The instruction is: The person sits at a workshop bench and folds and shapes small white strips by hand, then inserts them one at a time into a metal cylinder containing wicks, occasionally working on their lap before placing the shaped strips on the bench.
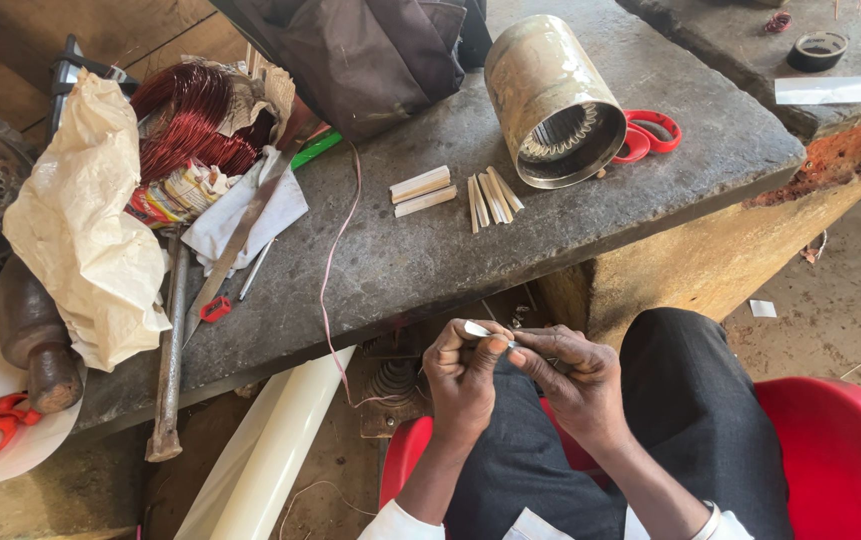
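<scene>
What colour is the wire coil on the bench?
The wire coil is reddish copper, seen in the head view.

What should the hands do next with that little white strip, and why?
Probably finish creasing the white strip and lay it with the folded strips on the stone bench. Both the left hand and right hand pinch it over the lap, and similar pieces already lie in a row beside the metal cylinder.
</scene>
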`<action>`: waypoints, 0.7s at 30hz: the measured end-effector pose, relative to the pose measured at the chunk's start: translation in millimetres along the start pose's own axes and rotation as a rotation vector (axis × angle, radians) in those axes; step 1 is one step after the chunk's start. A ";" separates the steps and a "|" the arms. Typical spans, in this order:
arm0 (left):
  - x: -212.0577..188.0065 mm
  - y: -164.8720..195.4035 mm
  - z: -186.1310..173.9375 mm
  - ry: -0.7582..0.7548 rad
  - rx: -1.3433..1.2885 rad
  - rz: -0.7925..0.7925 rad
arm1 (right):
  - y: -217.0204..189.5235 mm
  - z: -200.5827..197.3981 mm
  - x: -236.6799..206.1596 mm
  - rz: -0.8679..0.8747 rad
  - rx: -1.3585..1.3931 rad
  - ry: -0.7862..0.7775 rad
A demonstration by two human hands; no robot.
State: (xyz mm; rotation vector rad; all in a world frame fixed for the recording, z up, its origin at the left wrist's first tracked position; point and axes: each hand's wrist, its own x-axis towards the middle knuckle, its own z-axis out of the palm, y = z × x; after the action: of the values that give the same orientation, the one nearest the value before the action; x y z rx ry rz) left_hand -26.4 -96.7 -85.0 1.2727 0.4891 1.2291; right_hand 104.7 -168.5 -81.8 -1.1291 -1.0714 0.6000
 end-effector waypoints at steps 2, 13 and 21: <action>-0.2 1.2 2.5 0.003 0.011 0.011 | -1.6 2.0 0.1 -0.031 -0.009 0.013; -1.7 -1.5 6.8 -0.008 -0.076 -0.030 | -9.6 -0.2 7.6 -0.318 -0.350 0.078; 5.0 6.1 2.9 -0.029 -0.170 -0.092 | -10.7 -13.3 5.6 -0.369 -0.419 0.052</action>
State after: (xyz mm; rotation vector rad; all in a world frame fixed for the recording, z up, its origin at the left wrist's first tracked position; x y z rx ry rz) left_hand -24.7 -94.7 -77.0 1.1100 0.4086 1.1483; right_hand 117.7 -173.2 -70.3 -1.2522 -1.3580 0.0516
